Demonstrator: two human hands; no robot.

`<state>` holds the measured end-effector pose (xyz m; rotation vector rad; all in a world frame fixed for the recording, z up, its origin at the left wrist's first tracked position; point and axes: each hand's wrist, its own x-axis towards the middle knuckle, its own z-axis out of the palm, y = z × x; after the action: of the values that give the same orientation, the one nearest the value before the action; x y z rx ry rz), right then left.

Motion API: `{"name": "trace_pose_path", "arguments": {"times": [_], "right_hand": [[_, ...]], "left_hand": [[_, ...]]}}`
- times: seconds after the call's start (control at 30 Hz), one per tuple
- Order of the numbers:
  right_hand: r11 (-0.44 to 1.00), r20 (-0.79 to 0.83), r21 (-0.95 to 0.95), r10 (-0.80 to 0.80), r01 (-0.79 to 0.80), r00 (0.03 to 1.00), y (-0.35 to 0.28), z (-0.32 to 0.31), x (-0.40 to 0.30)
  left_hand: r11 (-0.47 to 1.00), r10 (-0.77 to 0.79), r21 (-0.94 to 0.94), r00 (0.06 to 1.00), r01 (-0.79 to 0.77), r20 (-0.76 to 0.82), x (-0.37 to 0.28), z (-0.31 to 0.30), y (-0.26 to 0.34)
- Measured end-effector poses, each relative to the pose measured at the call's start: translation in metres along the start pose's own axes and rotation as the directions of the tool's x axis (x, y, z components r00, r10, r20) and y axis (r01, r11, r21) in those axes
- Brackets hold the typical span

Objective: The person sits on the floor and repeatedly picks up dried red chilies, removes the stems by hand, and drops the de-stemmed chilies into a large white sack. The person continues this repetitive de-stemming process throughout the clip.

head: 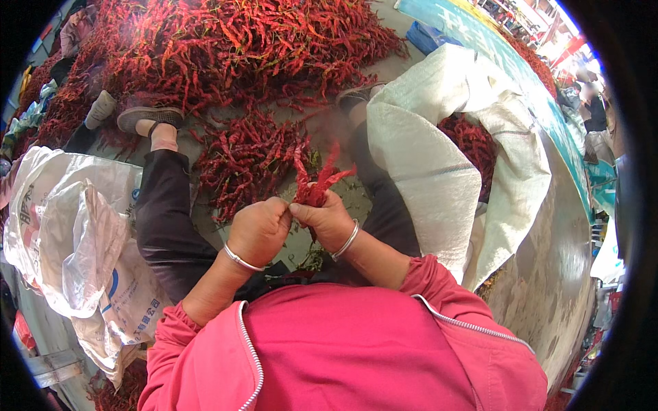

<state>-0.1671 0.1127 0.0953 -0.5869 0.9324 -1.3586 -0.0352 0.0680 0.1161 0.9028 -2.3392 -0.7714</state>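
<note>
My right hand (325, 216) holds a small bunch of red chili peppers (314, 189), their tips pointing up and away from me. Close against it, my left hand (261, 229) has its fingers curled, with thumb and forefinger meeting at the base of the bunch; whether a stem is pinched there is too small to tell. Both wrists wear silver bangles. Just beyond my hands, between my legs, lies a small heap of red chilies (244, 159). Bits of green stem and leaf (311, 259) are scattered on the floor below my hands.
A large mound of red chilies (231, 46) spreads ahead. At right stands an open white woven sack (432, 154) with chilies (470, 149) inside. More white sacks (87, 221) lie at left, near another person's foot (101, 109). Other people are at the far left and right.
</note>
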Motion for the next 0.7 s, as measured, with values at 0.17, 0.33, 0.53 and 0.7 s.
{"name": "trace_pose_path", "arguments": {"times": [0.17, 0.33, 0.53, 0.7], "right_hand": [[0.999, 0.028, 0.039, 0.009, -0.010, 1.000, -0.001, -0.002, -0.001], [0.995, 0.039, -0.080, 0.065, -0.062, 0.997, 0.007, -0.011, -0.008], [0.944, 0.059, 0.009, 0.329, -0.330, 0.943, 0.029, -0.025, -0.017], [0.874, 0.148, 0.207, 0.417, -0.440, 0.897, 0.031, -0.025, -0.012]], "left_hand": [[0.820, -0.293, -0.440, 0.929, 0.365, 0.224, 0.001, 0.004, 0.002], [0.825, -0.234, -0.424, 0.909, 0.373, 0.343, -0.005, 0.013, -0.012], [0.834, -0.251, -0.358, 0.867, 0.419, 0.430, -0.027, 0.031, -0.021], [0.708, -0.218, -0.586, 0.911, 0.394, 0.350, -0.030, 0.035, -0.022]]}}
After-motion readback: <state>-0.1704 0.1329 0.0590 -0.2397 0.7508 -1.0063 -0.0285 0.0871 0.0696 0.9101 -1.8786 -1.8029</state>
